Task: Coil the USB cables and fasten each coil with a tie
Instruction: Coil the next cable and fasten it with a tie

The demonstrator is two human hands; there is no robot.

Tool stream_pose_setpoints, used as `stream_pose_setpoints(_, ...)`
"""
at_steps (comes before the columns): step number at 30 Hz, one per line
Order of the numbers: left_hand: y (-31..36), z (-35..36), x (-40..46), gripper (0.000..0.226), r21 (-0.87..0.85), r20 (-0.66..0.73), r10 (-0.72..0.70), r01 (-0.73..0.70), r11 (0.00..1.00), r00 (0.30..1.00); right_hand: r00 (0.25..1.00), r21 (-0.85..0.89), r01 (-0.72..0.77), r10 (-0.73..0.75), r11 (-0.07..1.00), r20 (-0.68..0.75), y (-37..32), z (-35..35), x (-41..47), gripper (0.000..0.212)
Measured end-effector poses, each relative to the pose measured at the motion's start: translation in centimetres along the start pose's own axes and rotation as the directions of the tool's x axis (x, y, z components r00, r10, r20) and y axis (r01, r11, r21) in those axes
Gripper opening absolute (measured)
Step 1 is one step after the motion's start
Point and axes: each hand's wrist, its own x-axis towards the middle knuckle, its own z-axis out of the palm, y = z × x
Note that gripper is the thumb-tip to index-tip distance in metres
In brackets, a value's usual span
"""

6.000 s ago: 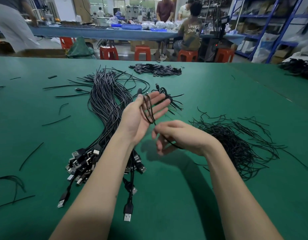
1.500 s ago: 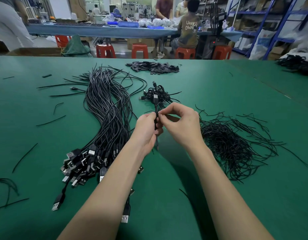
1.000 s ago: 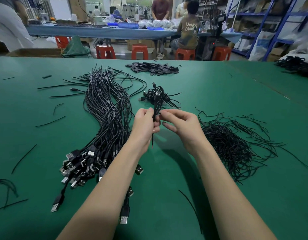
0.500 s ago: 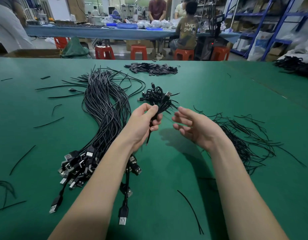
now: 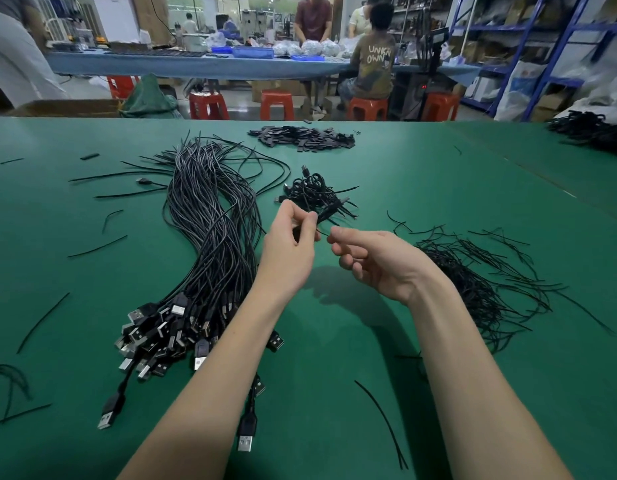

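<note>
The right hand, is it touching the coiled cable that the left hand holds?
Cannot tell. In the head view the right hand fingertips end right beside the coiled cable pinched by the left hand; contact or gap is unclear.
</note>
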Motion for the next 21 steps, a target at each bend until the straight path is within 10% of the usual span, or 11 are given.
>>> stream_pose_setpoints(8, -0.1, 0.1, 0.4, 0.023, -0.046, 0.019, 0.007, -0.006, 0.999, 1.000, 0.999, 0.007, -0.036, 0.036, 0.999, -0.018, 0.4, 0.1, 0.4, 0.019)
stream_pose_setpoints(15, 1.1, -0.6, 0.5, 0.024, -0.464, 0.375, -0.029, 0.215, 0.859, 0.927, 0.983, 0.368, -0.162, 0.119, 0.916, 0.137, 1.1, -1.2, 0.3, 0.015)
stream_pose_setpoints(21, 1.3, -1.9, 0.0, 0.018, -0.372, 0.628, 0.015, 0.283, 0.884, 0.778, 0.996, 0.122, -0.007, -0.004, 0.992, 0.090, 1.7, -2.8, 0.3, 0.008)
